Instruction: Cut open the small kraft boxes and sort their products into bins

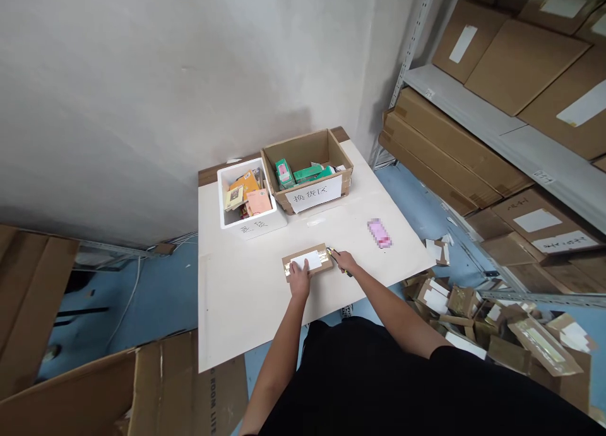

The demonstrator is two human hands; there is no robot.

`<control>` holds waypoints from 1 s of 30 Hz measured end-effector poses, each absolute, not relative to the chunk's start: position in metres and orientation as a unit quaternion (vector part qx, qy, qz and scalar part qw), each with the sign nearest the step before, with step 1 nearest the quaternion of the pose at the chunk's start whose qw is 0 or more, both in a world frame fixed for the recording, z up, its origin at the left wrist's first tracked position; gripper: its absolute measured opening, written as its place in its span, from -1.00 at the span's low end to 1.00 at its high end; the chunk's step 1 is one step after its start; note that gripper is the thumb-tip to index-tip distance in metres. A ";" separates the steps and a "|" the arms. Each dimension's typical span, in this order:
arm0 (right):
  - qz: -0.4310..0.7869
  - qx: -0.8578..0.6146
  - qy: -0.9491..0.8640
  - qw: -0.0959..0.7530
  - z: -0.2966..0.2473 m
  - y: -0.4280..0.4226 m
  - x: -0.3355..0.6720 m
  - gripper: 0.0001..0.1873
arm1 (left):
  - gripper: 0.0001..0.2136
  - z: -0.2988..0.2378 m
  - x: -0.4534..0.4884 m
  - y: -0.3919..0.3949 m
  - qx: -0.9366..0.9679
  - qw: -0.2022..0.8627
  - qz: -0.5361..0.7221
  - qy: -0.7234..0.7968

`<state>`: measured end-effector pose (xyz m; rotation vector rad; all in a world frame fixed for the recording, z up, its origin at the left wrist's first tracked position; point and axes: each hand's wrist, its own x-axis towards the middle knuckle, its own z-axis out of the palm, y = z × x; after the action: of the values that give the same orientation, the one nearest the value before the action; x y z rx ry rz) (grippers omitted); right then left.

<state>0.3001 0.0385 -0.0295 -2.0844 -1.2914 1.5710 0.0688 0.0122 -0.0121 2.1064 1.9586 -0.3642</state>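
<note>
A small brown cardboard parcel (320, 257) with a white label and shiny tape lies flat on the white table (246, 297). My left hand (300, 279) rests on its near left part, fingers pressed down on the label. My right hand (346, 261) is closed round a yellow-and-black utility knife (334, 253), whose tip sits at the parcel's right end.
At the table's back stand a white foam box (250, 226) of small packets and a brown carton (307, 147) holding green boxes. A pink item (379, 232) lies to the right. Opened parcels litter the blue floor (473, 303). Shelves of cartons stand right (511, 139).
</note>
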 end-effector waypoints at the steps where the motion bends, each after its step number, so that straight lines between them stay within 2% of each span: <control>1: 0.529 -0.709 -0.453 0.106 -0.028 0.038 0.301 -0.24 | -0.43 -0.012 0.069 0.013 0.722 0.118 -0.131 0.669; 8: 0.514 -0.690 -0.508 0.031 -0.027 0.008 0.321 -0.29 | -0.43 -0.003 0.067 0.023 0.725 0.130 -0.153 0.659; 14: 0.555 -0.742 -0.354 0.127 -0.051 -0.014 0.324 -0.32 | -0.51 0.010 0.053 0.045 0.736 0.169 -0.126 0.644; 18: 0.517 -0.792 -0.311 0.093 -0.071 -0.017 0.321 -0.57 | -0.37 0.010 0.035 0.064 0.746 0.201 -0.123 0.622; 21: 0.480 -0.810 -0.320 0.105 -0.078 -0.011 0.330 -0.64 | -0.33 0.005 0.032 0.066 0.728 0.197 -0.125 0.644; 27: 0.412 -0.816 -0.376 0.149 -0.071 0.015 0.325 -0.41 | -0.23 -0.002 0.051 0.048 0.660 0.164 -0.123 0.723; 30: 0.473 -0.756 -0.406 0.200 -0.063 0.025 0.282 -0.30 | -0.26 -0.003 0.063 0.037 0.629 0.186 -0.130 0.743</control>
<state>0.2825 0.0248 -0.0631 -2.1150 -1.1349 1.3212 0.0631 0.0374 -0.0034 1.7726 2.0923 -0.3667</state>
